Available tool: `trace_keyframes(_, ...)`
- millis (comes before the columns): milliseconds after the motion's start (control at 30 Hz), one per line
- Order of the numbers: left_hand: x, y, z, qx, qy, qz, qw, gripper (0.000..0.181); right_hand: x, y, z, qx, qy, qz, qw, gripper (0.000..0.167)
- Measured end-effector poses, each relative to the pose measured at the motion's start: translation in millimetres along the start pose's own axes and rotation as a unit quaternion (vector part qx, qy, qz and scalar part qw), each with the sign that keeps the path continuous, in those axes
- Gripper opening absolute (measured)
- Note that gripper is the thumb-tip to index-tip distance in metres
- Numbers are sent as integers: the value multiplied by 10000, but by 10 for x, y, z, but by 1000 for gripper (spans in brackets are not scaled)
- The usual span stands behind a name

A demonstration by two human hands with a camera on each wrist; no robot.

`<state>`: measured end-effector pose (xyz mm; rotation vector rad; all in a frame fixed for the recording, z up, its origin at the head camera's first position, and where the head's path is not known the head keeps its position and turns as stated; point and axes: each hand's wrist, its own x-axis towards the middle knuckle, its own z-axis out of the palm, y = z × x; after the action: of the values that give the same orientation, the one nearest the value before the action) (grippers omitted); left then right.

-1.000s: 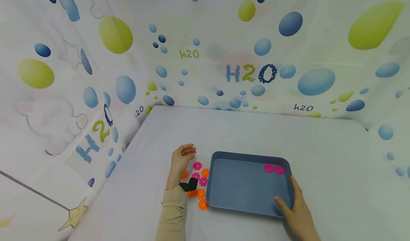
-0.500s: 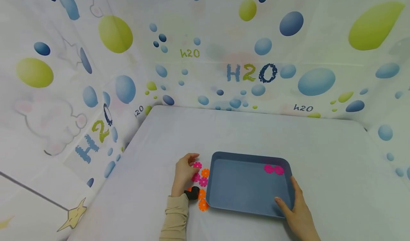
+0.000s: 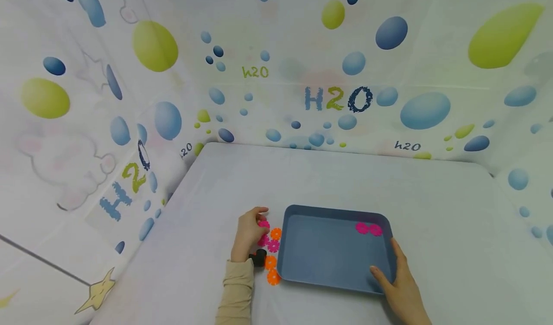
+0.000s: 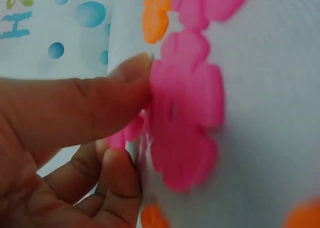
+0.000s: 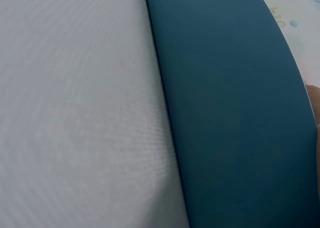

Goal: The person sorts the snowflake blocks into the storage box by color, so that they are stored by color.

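Note:
My left hand [image 3: 248, 230] is left of the blue-grey tray [image 3: 328, 255], thumb and index finger around a pink flower-shaped piece [image 3: 263, 225]. In the left wrist view, the thumb of the left hand [image 4: 65, 133] lies beside a large pink flower piece [image 4: 185, 112]; a smaller bit of pink [image 4: 118, 139] shows between thumb and curled fingers. My right hand [image 3: 405, 289] grips the tray's right side near its front corner, thumb over the rim, fingers outside. In the right wrist view, the tray's outer wall [image 5: 235, 107] hides most of that hand.
Between left hand and tray lie more flower pieces, pink [image 3: 273, 246] and orange [image 3: 270, 262]. Two pink pieces [image 3: 369, 229] are in the tray's back right corner. A black wrist mount [image 3: 259, 258] sits by the left wrist. Printed cloth walls [image 3: 285, 99] stand behind the white table [image 3: 345, 176].
My left hand has come down and slightly right onto the pink pieces, its thumb and index finger closing around one. The right hand and the tray have stayed in place.

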<state>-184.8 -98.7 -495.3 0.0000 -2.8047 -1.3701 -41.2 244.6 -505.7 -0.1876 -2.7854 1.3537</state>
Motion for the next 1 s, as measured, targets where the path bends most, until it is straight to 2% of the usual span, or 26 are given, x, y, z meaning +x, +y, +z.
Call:
trace_keyframes(133, -30, -8, -47, 30, 58, -293, 9996, 38, 7, -6, -13, 3, -37, -2, 10000, 94)
trace_keyframes(267, -30, 9, -78, -6, 217, -436, 9988, 19, 19, -19, -35, 19, -50, -29, 10000, 94)
trace_keyframes(367, -34, 51, -99, -361, 375, -541, 9972, 11, 24, -23, -36, -19, -53, -21, 10000, 94)
trace_keyframes(433, -38, 111, -114, -843, 476, -565, 9937, 11, 23, -22, -30, -55, -33, -30, 10000, 94)
trace_keyframes(567, -12, 315, -142, -1906, 451, -441, 9796, 21, 19, -18, -24, -130, 15, -20, 9999, 94)
trace_keyframes(667, 34, 512, -146, -2654, 223, -318, 9634, 31, 19, -12, -27, -142, -12, 29, 9999, 94)
trace_keyframes(767, 72, 691, -100, -3303, -106, -254, 9435, 37, 21, 0, -24, -157, -27, 89, 9998, 94)
trace_keyframes(867, 94, 819, 19, -3637, -469, -283, 9299, 38, 22, 3, -24, -155, -49, 144, 9998, 95)
trace_keyframes(1000, 89, 937, 262, -3584, -1054, -413, 9267, 37, 28, -9, -32, -116, -46, 134, 9998, 95)
